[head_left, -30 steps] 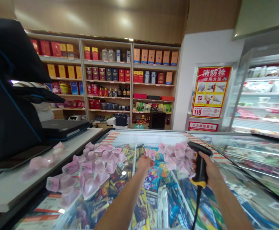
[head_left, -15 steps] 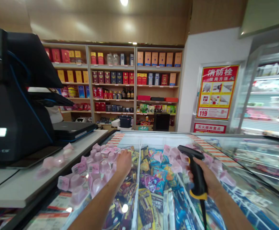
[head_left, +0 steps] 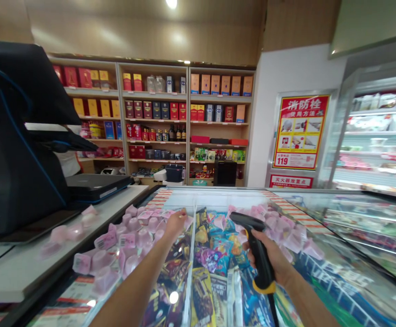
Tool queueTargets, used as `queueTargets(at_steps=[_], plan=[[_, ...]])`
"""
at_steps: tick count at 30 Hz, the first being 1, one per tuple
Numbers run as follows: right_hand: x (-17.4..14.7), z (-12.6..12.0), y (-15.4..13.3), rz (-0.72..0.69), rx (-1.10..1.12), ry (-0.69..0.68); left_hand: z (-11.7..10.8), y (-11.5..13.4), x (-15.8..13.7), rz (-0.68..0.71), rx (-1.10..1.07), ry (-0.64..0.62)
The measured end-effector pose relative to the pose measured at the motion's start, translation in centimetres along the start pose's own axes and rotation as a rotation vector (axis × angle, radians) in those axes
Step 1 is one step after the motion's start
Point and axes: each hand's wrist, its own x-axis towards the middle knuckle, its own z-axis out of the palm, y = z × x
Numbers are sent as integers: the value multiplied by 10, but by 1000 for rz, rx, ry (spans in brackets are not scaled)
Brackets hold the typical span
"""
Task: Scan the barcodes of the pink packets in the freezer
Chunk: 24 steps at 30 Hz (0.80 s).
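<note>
My right hand (head_left: 275, 256) is wrapped round a black and yellow barcode scanner (head_left: 261, 254), whose head points left over the freezer. My left hand (head_left: 177, 223) is closed on a small pink cup (head_left: 188, 222), which shows just past its fingertips. To its left lies a heap of similar pink cups (head_left: 129, 240), some with barcode labels, on the freezer's glass top. Another group of pink cups (head_left: 291, 234) lies beyond and to the right of the scanner. Packaged ice creams (head_left: 214, 259) in bright wrappers show below, on both sides of a white divider (head_left: 190, 272).
A white counter (head_left: 21, 277) at left carries a black checkout machine (head_left: 31, 136) and a few more pink cups (head_left: 66, 232). Shelves (head_left: 187, 122) of boxes and bottles stand at the back. At right are a red and yellow sign (head_left: 300, 131) and a refrigerated display (head_left: 381, 136).
The scanner in my right hand has swung left, towards my left hand. A pink cup now shows at my left fingertips. The whole view has shifted slightly.
</note>
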Motion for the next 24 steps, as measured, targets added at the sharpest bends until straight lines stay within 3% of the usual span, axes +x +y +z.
queueTargets(at_steps=[5,10,18,24], plan=[[-1,3,7,-16,-53,-62,8,8,10,-169,-391,-68],[-6,9,9,37,-143,-124,11,9,14,-257,-598,-70],[-5,12,8,6,-126,-104,22,12,14,-285,-638,-80],[7,-7,-7,-120,-91,86,44,13,7,-290,-538,-14]])
